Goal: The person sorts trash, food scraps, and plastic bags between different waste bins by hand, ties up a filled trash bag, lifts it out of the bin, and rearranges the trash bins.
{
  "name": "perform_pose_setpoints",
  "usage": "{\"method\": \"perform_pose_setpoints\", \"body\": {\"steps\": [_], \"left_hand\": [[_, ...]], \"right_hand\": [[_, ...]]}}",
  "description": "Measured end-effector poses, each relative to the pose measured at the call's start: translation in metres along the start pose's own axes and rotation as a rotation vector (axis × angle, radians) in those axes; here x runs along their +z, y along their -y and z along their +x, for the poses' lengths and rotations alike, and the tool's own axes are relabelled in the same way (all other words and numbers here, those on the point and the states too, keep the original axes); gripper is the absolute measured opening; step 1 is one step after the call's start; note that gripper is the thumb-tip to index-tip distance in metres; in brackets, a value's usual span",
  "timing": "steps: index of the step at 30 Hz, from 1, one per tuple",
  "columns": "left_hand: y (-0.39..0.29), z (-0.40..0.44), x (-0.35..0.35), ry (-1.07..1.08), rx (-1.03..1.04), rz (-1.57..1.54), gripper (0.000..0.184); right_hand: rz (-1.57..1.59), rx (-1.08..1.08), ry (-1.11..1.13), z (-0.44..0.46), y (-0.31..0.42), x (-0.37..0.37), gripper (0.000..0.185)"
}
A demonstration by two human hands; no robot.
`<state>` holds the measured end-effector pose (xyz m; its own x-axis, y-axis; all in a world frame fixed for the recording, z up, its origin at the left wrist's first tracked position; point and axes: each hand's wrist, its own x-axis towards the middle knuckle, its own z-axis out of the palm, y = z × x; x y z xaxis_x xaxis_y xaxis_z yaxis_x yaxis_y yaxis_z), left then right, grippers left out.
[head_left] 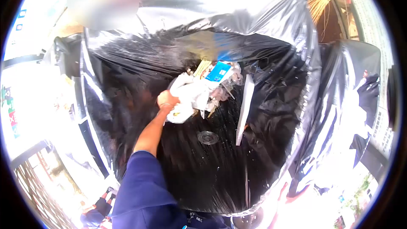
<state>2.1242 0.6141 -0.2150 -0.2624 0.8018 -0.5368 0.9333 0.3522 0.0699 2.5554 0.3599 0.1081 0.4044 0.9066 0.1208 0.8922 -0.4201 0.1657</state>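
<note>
well, starting on the left, see the black plastic, hung like a big bowl. looks thin, bendy and maybe slippery. next, find the left hand up against the left side of the white bundle, down inside the plastic. has curled fingers with hidden tips, so cannot tell if pinching or just touching. for the bundle, guess soft, light and floppy, easy to rip; best to grab low with a full hand. on top, spot the blue card, likely flat and light; pick up by an edge. below, see the round ring shape. farther right, find the long white strip, maybe stiff; take by the middle. cannot make out the right hand in the glare. now count: one plastic, one bundle, one card, one ring shape, one strip.
</note>
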Motion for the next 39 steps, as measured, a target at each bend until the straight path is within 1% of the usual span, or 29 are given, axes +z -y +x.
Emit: {"method": "perform_pose_setpoints", "body": {"steps": [1, 2, 3, 5, 6, 9, 10, 13, 14, 15, 17, 18, 20, 21, 23, 24, 25, 26, 27, 30, 31, 32, 33, 34, 35, 36, 37, 38, 39], "left_hand": [[0.0, -0.009, -0.033, 0.047, -0.053, -0.013, 0.038], [0.004, -0.01, -0.036, 0.127, -0.074, 0.05, 0.039], [-0.008, -0.025, -0.05, 0.063, -0.052, 0.075, 0.042], [-0.022, -0.04, -0.072, 0.066, 0.055, 0.068, 0.043], [-0.028, -0.045, -0.08, 0.115, 0.047, 0.026, 0.049], [-0.046, -0.074, -0.115, 0.095, 0.051, -0.013, 0.06], [-0.059, -0.097, -0.144, 0.134, 0.04, -0.03, 0.067], [-0.056, -0.132, -0.175, 0.006, 0.111, -0.157, 0.066], [-0.057, -0.153, -0.192, -0.024, 0.155, -0.209, 0.063], [-0.058, -0.176, -0.205, -0.098, 0.217, -0.379, 0.062], [-0.076, -0.222, -0.241, -0.204, 0.342, -0.498, 0.056], [-0.084, -0.239, -0.253, -0.249, 0.412, -0.591, 0.056], [-0.148, -0.304, -0.296, -0.136, 0.52, -1.028, 0.053], [-0.169, -0.314, -0.303, -0.189, 0.635, -0.967, 0.058], [-0.243, -0.371, -0.328, -0.406, 0.815, -0.76, 0.066], [-0.278, -0.392, -0.33, -0.482, 0.898, -0.727, 0.07], [-0.313, -0.413, -0.327, -0.565, 0.927, -0.705, 0.069], [-0.34, -0.416, -0.315, -0.613, 1.039, -0.714, 0.071], [-0.371, -0.431, -0.305, -0.746, 1.156, -0.539, 0.067], [-0.438, -0.437, -0.23, -0.841, 1.351, -0.156, 0.06], [-0.45, -0.431, -0.197, -0.77, 1.384, -0.011, 0.061], [-0.458, -0.401, -0.143, -0.677, 1.467, 0.102, 0.058], [-0.46, -0.373, -0.086, -0.686, 1.48, 0.344, 0.053], [-0.456, -0.356, -0.037, -0.471, 1.411, 0.459, 0.05], [-0.464, -0.307, 0.045, -0.39, 1.213, 0.26, 0.04], [-0.466, -0.288, 0.078, -0.557, 1.284, 0.115, 0.03], [-0.473, -0.319, 0.056, -0.528, 1.3, 0.031, 0.023], [-0.497, -0.361, -0.002, -0.137, 1.133, 0.542, 0.028], [-0.53, -0.368, -0.028, 0.272, 0.96, 0.749, 0.04]], "right_hand": [[0.094, 0.001, -0.023, 0.002, 0.001, 0.002, 0.075], [0.098, 0.012, 0.0, 0.005, 0.003, 0.0, 0.075], [0.099, 0.02, 0.021, 0.007, 0.005, -0.004, 0.075], [0.198, 0.019, 0.009, 0.006, 0.002, -0.006, 0.078], [0.233, 0.003, 0.008, 0.011, 0.004, -0.011, 0.077], [0.301, -0.039, -0.018, 0.018, 0.005, -0.02, 0.076], [0.322, -0.048, -0.038, 0.02, 0.004, -0.023, 0.077], [0.33, -0.052, -0.037, 0.02, 0.003, -0.03, 0.08], [0.365, -0.046, -0.005, 0.02, 0.002, -0.03, 0.082], [0.395, -0.03, 0.025, 0.02, 0.001, -0.029, 0.085], [0.43, -0.015, 0.137, 0.024, 0.0, -0.043, 0.083], [0.529, -0.006, 0.16, 0.025, -0.003, -0.051, 0.084], [0.74, -0.034, 0.154, 0.022, -0.023, -0.058, 0.085], [0.842, -0.078, 0.137, 0.02, -0.035, -0.059, 0.085], [0.83, -0.184, 0.154, 0.025, -0.073, -0.083, 0.081], [0.92, -0.216, 0.126, 0.027, -0.094, -0.083, 0.077], [0.976, -0.192, 0.101, 0.031, -0.116, -0.088, 0.071], [0.944, -0.152, 0.102, 0.033, -0.137, -0.09, 0.069], [0.916, -0.114, 0.109, 0.033, -0.158, -0.089, 0.068], [0.93, 0.016, 0.054, 0.027, -0.211, -0.084, 0.058], [0.958, 0.05, 0.039, 0.023, -0.223, -0.081, 0.056], [0.969, 0.083, 0.021, 0.017, -0.231, -0.077, 0.051], [0.992, 0.105, 0.036, 0.008, -0.237, -0.071, 0.05], [1.018, 0.109, 0.054, -0.001, -0.241, -0.065, 0.05], [1.052, 0.062, 0.078, -0.004, -0.241, -0.059, 0.05], [1.122, 0.073, 0.084, -0.008, -0.238, -0.053, 0.048], [1.203, 0.071, 0.106, -0.02, -0.239, -0.047, 0.048], [1.175, -0.023, 0.085, -0.027, -0.242, -0.036, 0.048], [1.204, -0.092, 0.048, -0.032, -0.248, -0.009, 0.054]]}}
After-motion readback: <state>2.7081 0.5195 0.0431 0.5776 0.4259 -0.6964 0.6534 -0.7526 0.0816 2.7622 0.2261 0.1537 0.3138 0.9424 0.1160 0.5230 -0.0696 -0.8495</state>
